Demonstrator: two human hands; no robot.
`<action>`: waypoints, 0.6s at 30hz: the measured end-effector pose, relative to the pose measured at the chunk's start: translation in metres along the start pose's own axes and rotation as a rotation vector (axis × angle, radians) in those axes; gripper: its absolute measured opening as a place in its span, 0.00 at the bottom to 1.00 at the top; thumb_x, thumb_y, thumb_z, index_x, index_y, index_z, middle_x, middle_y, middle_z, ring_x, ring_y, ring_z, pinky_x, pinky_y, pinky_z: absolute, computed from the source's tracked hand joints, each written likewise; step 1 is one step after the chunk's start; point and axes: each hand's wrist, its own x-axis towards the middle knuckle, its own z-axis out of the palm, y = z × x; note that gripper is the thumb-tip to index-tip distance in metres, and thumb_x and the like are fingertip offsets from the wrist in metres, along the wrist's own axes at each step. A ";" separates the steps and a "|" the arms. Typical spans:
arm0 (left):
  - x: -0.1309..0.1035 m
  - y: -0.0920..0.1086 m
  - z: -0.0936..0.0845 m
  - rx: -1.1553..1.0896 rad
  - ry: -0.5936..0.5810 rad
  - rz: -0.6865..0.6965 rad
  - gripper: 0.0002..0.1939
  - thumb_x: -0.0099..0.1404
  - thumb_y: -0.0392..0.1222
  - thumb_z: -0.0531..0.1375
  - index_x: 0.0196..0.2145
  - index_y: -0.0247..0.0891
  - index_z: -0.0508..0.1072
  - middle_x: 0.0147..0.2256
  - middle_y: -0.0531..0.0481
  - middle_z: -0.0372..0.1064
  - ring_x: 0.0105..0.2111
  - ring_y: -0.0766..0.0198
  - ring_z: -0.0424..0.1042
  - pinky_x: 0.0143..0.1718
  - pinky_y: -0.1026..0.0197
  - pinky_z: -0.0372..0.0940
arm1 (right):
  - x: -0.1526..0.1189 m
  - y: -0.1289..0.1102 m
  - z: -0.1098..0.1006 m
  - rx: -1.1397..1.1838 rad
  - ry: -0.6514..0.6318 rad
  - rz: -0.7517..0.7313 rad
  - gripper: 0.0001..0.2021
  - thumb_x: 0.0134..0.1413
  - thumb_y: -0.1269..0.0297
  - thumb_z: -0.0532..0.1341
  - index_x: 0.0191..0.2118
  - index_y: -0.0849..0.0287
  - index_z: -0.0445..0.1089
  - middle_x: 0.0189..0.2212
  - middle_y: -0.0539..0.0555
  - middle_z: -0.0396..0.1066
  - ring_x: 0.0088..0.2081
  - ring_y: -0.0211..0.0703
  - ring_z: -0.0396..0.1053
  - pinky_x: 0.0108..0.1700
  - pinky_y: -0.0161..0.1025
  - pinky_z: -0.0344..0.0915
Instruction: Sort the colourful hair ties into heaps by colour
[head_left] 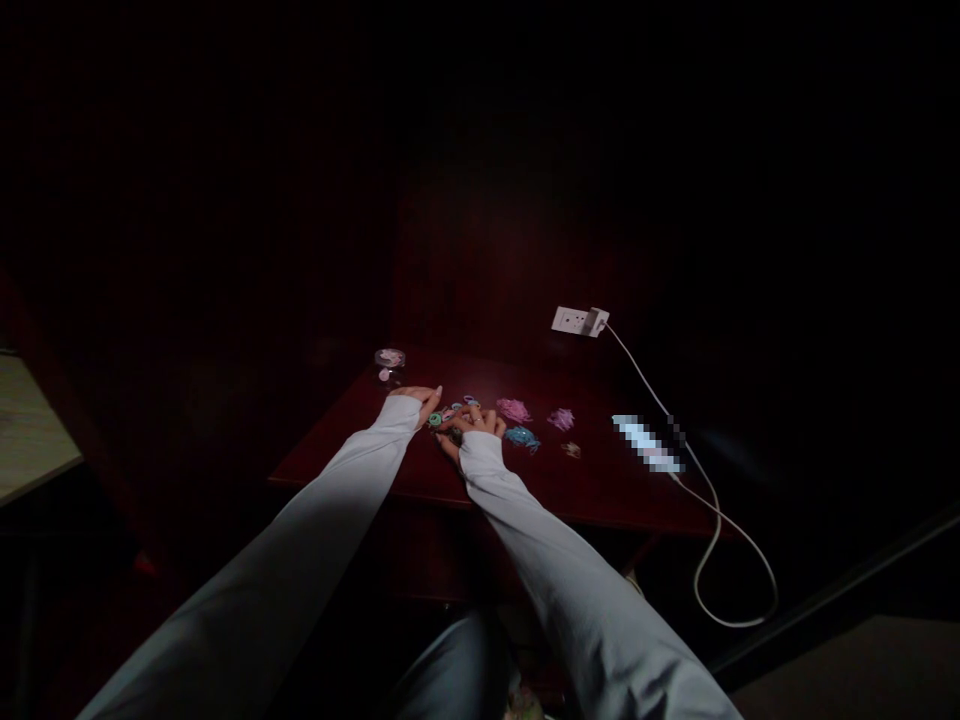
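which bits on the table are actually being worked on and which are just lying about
In hand:
- left hand and right hand, both on the small coloured rings
- pink pile, blue pile, purple pile close by

Lying about:
- small clear jar
- wall socket with plug and white cable
- phone

The room is very dark. A dark red wooden surface (600, 480) stands against a dark wall (487, 240). A white power socket (579, 321) sits on the wall above the surface's far edge. At the left edge stands a paler wooden top (30, 430).
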 end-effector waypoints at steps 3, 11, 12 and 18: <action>-0.001 0.005 -0.004 0.006 -0.014 -0.025 0.25 0.74 0.50 0.47 0.31 0.39 0.80 0.36 0.46 0.80 0.37 0.62 0.76 0.34 0.64 0.60 | 0.003 -0.005 0.001 -0.074 -0.063 -0.008 0.10 0.56 0.49 0.66 0.42 0.42 0.78 0.55 0.49 0.68 0.53 0.51 0.57 0.53 0.46 0.48; -0.004 0.015 -0.010 0.028 -0.025 -0.032 0.25 0.74 0.47 0.48 0.29 0.38 0.80 0.34 0.47 0.80 0.35 0.62 0.75 0.33 0.63 0.57 | 0.006 -0.003 0.002 -0.103 -0.096 0.011 0.11 0.56 0.48 0.66 0.39 0.47 0.79 0.53 0.53 0.69 0.53 0.53 0.57 0.51 0.45 0.49; -0.004 0.015 -0.010 0.032 -0.026 -0.031 0.25 0.74 0.47 0.48 0.29 0.38 0.79 0.34 0.47 0.80 0.35 0.62 0.75 0.33 0.63 0.57 | 0.006 -0.003 0.002 -0.099 -0.096 0.013 0.11 0.57 0.49 0.66 0.39 0.47 0.79 0.52 0.53 0.69 0.53 0.53 0.57 0.51 0.45 0.49; -0.004 0.015 -0.011 0.035 -0.060 -0.015 0.26 0.75 0.48 0.47 0.27 0.37 0.78 0.32 0.46 0.79 0.33 0.63 0.73 0.32 0.63 0.55 | 0.009 -0.002 0.003 -0.082 -0.115 0.052 0.08 0.58 0.55 0.65 0.39 0.49 0.79 0.53 0.54 0.69 0.52 0.52 0.56 0.50 0.44 0.48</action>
